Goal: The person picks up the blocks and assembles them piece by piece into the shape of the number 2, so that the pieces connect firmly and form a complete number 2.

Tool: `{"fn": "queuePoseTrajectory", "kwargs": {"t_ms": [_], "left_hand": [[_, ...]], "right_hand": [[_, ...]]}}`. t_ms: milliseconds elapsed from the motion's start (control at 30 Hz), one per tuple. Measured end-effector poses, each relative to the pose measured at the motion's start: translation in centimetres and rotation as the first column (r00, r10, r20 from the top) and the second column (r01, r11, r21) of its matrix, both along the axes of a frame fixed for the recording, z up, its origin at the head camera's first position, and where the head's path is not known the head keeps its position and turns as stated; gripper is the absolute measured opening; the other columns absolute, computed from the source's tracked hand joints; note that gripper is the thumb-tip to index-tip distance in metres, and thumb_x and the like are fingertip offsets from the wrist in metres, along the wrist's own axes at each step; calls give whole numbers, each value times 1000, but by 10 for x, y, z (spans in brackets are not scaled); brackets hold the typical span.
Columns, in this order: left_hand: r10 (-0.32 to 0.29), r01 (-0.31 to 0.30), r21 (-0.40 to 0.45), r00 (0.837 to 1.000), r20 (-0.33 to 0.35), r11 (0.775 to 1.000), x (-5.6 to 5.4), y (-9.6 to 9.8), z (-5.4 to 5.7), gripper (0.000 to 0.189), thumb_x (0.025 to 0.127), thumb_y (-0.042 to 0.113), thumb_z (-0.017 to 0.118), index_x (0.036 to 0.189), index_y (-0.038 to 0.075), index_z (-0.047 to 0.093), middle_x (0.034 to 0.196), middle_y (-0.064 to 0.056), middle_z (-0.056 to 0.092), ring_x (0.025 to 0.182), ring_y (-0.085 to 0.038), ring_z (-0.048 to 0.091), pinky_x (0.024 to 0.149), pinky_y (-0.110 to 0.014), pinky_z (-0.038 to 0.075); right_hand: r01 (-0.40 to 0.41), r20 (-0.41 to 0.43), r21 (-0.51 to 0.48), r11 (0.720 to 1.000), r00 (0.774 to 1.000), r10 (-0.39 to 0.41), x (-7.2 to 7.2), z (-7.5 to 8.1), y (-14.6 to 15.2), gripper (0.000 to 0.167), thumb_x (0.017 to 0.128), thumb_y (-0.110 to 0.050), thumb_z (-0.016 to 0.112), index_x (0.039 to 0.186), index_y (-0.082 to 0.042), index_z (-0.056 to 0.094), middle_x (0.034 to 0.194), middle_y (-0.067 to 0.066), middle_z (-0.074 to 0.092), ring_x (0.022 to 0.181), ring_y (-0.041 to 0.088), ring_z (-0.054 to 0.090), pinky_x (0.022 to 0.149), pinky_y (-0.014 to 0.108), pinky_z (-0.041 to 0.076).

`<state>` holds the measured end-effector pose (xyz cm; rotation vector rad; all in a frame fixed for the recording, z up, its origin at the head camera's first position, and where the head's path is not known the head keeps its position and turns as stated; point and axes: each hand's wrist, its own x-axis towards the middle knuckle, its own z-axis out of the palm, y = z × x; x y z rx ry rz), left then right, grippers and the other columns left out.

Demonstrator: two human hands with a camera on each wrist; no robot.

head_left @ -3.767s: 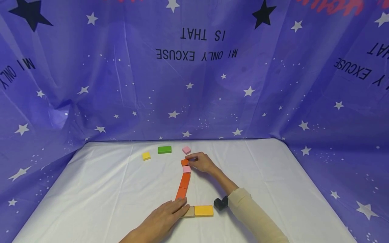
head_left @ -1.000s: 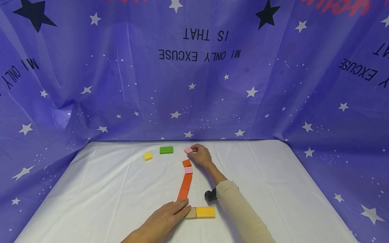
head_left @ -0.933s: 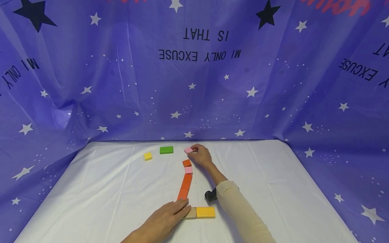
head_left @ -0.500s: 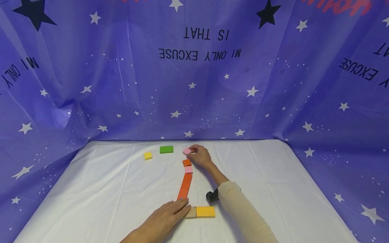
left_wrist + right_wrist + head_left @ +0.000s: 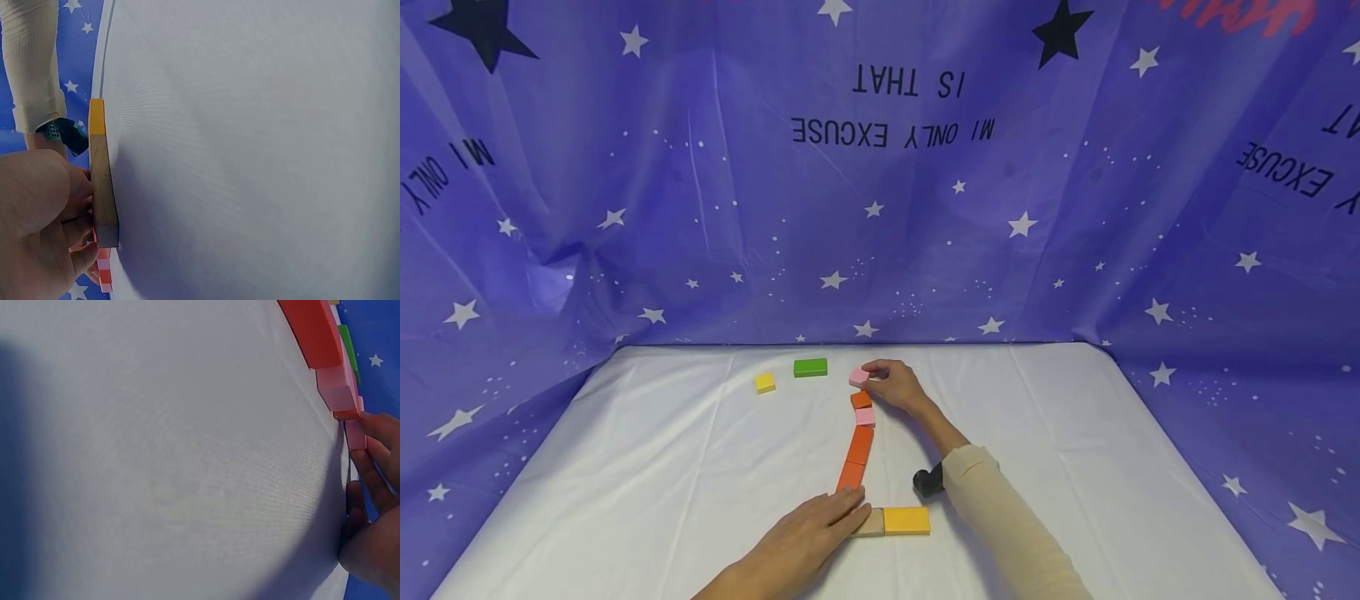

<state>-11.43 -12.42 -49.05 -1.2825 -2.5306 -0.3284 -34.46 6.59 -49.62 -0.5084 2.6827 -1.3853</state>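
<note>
My right hand pinches a small pink block between thumb and fingers, just beyond the far end of a row of blocks. In the right wrist view the pink block sits between the fingertips. That row runs toward me: a small orange block, another pink block, then two longer red-orange blocks. My left hand rests with extended fingers over the row's near end, partly hiding it. Under its fingers lies a plain wooden block, end to end with a yellow-orange block.
A green block and a small yellow block lie at the back left of the white-covered table. A purple star-printed curtain stands behind and at both sides. A black wrist device shows by the right sleeve.
My right hand has left the small orange block, taken hold of the far pink block and drawn it slightly left and nearer the row. My left hand has stayed in place.
</note>
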Motion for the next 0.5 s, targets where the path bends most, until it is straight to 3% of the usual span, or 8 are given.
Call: {"fn": "queuePoseTrajectory", "kwargs": {"t_ms": [500], "left_hand": [[13,-11,-32,998,56,999,0,1,0,48,92,9,68,139,1,57,143,-16,53,130,-27,53,99,-43,50]], "right_hand": [[-24,30,-29,999,999,25,-2,3,3,27,88,-10,75,115,-6,74,108,7,73,103,26,64,96,42,48]]}}
